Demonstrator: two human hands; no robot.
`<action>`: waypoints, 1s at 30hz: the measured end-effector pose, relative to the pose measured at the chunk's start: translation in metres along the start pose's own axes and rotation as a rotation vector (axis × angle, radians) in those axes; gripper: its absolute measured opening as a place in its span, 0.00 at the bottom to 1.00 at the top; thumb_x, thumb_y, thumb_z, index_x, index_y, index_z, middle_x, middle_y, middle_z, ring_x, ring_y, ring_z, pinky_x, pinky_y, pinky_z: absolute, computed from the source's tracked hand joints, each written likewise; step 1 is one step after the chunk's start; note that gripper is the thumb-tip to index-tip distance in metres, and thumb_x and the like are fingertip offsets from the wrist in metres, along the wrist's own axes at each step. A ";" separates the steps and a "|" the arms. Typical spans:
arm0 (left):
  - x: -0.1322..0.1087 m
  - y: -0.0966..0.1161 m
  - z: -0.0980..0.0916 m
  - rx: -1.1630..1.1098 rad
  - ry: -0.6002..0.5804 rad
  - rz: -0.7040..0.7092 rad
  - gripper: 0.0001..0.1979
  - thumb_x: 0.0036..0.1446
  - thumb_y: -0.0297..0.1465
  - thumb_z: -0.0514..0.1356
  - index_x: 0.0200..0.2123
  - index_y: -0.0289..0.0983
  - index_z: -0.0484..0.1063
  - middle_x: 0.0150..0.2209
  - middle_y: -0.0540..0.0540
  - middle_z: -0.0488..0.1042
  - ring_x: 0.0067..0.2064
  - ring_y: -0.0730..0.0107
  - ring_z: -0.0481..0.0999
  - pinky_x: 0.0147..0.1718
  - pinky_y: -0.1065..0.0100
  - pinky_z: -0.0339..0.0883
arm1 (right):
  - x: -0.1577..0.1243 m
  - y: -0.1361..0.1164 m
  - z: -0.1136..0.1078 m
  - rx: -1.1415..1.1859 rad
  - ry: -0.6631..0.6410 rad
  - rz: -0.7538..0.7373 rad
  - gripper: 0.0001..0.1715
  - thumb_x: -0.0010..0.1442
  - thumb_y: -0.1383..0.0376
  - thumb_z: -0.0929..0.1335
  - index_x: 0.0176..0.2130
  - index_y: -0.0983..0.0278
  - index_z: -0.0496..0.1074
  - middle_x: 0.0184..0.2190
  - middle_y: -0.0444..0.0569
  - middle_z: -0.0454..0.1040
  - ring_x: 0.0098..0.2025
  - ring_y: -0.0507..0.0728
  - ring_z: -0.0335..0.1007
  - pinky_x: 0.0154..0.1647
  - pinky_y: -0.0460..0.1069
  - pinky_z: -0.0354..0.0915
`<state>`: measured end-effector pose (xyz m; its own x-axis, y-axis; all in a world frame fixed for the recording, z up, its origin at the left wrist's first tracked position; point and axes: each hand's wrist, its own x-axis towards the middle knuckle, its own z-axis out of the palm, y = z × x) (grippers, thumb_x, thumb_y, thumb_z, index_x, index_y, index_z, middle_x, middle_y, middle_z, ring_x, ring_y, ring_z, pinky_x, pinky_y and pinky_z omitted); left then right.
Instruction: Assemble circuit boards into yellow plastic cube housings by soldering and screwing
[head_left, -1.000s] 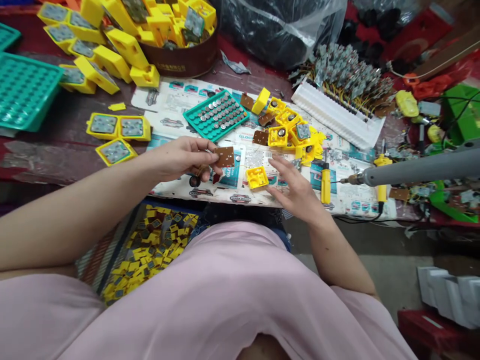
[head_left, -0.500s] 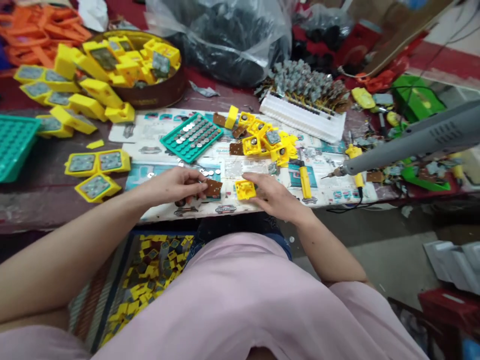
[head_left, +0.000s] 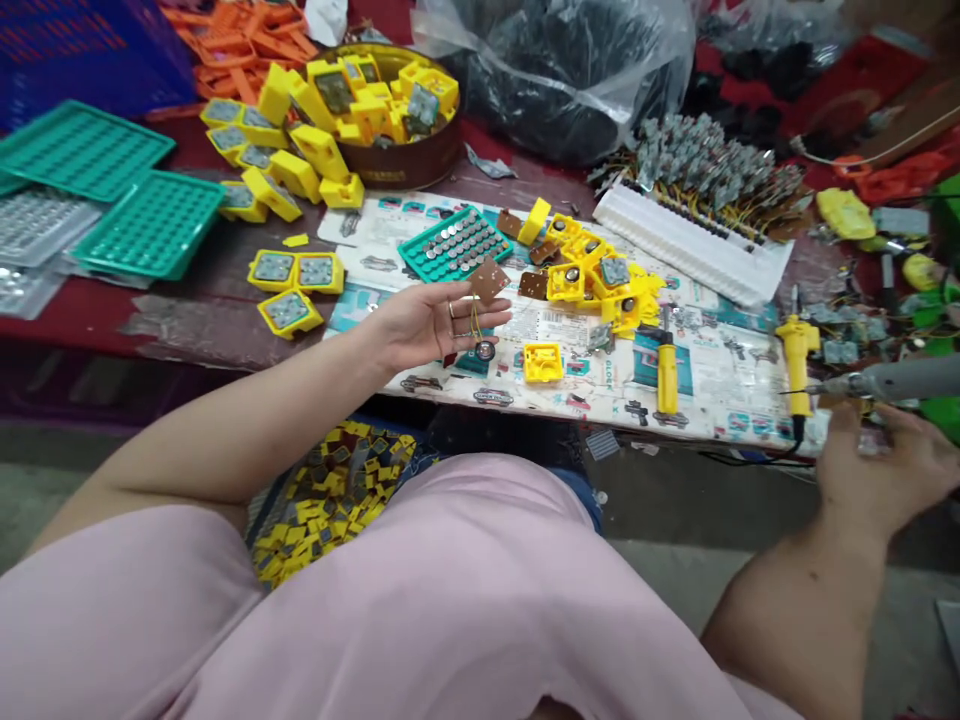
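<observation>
My left hand point(head_left: 435, 322) is held palm up over the printed paper sheet point(head_left: 720, 375), fingers stretched, with a small brown circuit board point(head_left: 489, 280) gripped at the fingertips. Thin yellow wires point(head_left: 474, 320) hang from the board to a small round part point(head_left: 486, 350) on the paper. An empty yellow casing point(head_left: 542, 362) lies just right of that hand. My right hand point(head_left: 881, 470) is far out at the right edge of the table, its fingers curled round the handle of a grey power tool point(head_left: 896, 380); motion blur smears the grip.
A green tray of button cells point(head_left: 455, 243) and a heap of yellow casings point(head_left: 592, 275) lie behind the left hand. Also here: a yellow screwdriver point(head_left: 666, 370), a yellow soldering iron point(head_left: 796, 355), a white rack of boards point(head_left: 690, 240), a round tin point(head_left: 397, 160), green trays point(head_left: 150, 225) and a floor bin point(head_left: 337, 490).
My right hand left the yellow casing and swung far right to the grey tool. My left hand turned palm up and lifted the brown board. The camera shifted.
</observation>
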<state>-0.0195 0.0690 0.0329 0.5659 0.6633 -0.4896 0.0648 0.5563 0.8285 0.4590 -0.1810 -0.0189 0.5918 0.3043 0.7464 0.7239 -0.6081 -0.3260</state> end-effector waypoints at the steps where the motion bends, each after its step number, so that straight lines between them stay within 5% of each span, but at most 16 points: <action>1: -0.002 -0.001 0.001 0.030 -0.015 0.017 0.20 0.66 0.34 0.47 0.55 0.37 0.71 0.59 0.39 0.74 0.64 0.55 0.71 0.56 0.53 0.73 | 0.003 0.006 0.007 -0.088 -0.087 0.046 0.16 0.37 0.58 0.80 0.23 0.61 0.75 0.25 0.57 0.73 0.37 0.69 0.71 0.39 0.66 0.59; 6: -0.010 -0.001 0.005 0.222 -0.025 0.087 0.24 0.65 0.38 0.45 0.57 0.37 0.70 0.60 0.38 0.73 0.62 0.52 0.73 0.52 0.53 0.75 | 0.011 0.003 0.033 -0.298 -0.425 0.247 0.26 0.33 0.66 0.79 0.13 0.55 0.58 0.14 0.38 0.48 0.23 0.58 0.55 0.32 0.60 0.51; 13: -0.019 -0.004 0.008 0.236 -0.001 0.080 0.24 0.65 0.36 0.44 0.57 0.35 0.70 0.61 0.38 0.73 0.62 0.52 0.73 0.52 0.54 0.76 | 0.017 0.005 0.063 -0.351 -0.405 0.283 0.43 0.26 0.54 0.80 0.08 0.54 0.41 0.15 0.45 0.54 0.26 0.61 0.60 0.31 0.61 0.49; 17: -0.020 -0.006 0.008 0.271 -0.033 0.095 0.24 0.66 0.34 0.42 0.57 0.34 0.69 0.62 0.38 0.71 0.63 0.54 0.72 0.53 0.54 0.75 | 0.016 0.004 0.069 -0.282 -0.326 0.227 0.41 0.28 0.58 0.78 0.11 0.53 0.40 0.16 0.46 0.54 0.26 0.60 0.59 0.32 0.61 0.49; 23: -0.023 -0.011 0.006 0.064 0.021 0.029 0.11 0.64 0.32 0.52 0.47 0.40 0.70 0.57 0.43 0.76 0.60 0.56 0.76 0.53 0.55 0.74 | 0.006 0.003 0.043 -0.145 -0.220 0.163 0.26 0.38 0.56 0.73 0.16 0.52 0.49 0.13 0.40 0.49 0.20 0.51 0.41 0.29 0.60 0.48; 26: -0.027 -0.012 0.004 -0.082 0.055 -0.020 0.09 0.62 0.27 0.55 0.45 0.40 0.68 0.54 0.44 0.78 0.59 0.59 0.77 0.53 0.57 0.72 | -0.007 0.001 0.017 -0.071 -0.113 0.194 0.22 0.42 0.53 0.71 0.16 0.53 0.53 0.13 0.43 0.54 0.18 0.52 0.45 0.27 0.59 0.50; 30: -0.036 -0.009 -0.001 -0.134 0.044 -0.036 0.10 0.64 0.33 0.56 0.47 0.37 0.70 0.52 0.39 0.79 0.58 0.55 0.77 0.55 0.55 0.70 | -0.031 -0.030 -0.022 0.163 -0.025 0.382 0.17 0.46 0.53 0.69 0.16 0.56 0.62 0.12 0.44 0.57 0.15 0.54 0.50 0.23 0.57 0.52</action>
<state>-0.0409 0.0406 0.0430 0.5282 0.6617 -0.5321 -0.0282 0.6399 0.7679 0.4111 -0.1884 -0.0189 0.8360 0.0984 0.5399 0.4958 -0.5572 -0.6661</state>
